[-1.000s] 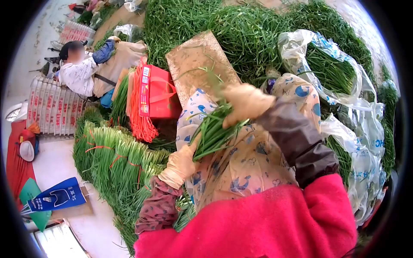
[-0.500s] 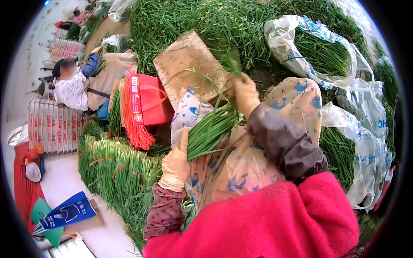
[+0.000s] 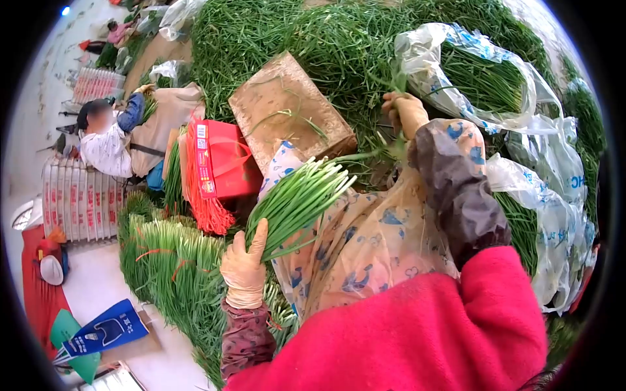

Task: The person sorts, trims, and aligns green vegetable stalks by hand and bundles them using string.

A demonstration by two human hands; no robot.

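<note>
My left hand point(image 3: 244, 270), in a pale glove, is closed around the lower part of a bunch of garlic chives point(image 3: 297, 205). Their pale cut ends point up and to the right, over my patterned plastic apron point(image 3: 365, 260). My right hand point(image 3: 407, 116), gloved too, is apart from the bunch, beside the open plastic bag. Its fingers are curled, with blurred green wisps above and below them, seemingly a few loose chive stalks. A brown block-like box point(image 3: 287, 107) with stray leaves on top stands in front of me.
A heap of loose chives point(image 3: 332, 39) spreads behind the box. Chive-filled plastic bags point(image 3: 417, 49) stand at right. At left are tied chive bundles point(image 3: 176, 260), a red bag point(image 3: 228, 163) with red ties point(image 3: 212, 212), stacked white crates point(image 3: 81, 195) and a seated co-worker point(image 3: 107, 143).
My right hand has moved away from the bunch, right and slightly up. My left hand has shifted left and down with the bunch, whose pale ends now show.
</note>
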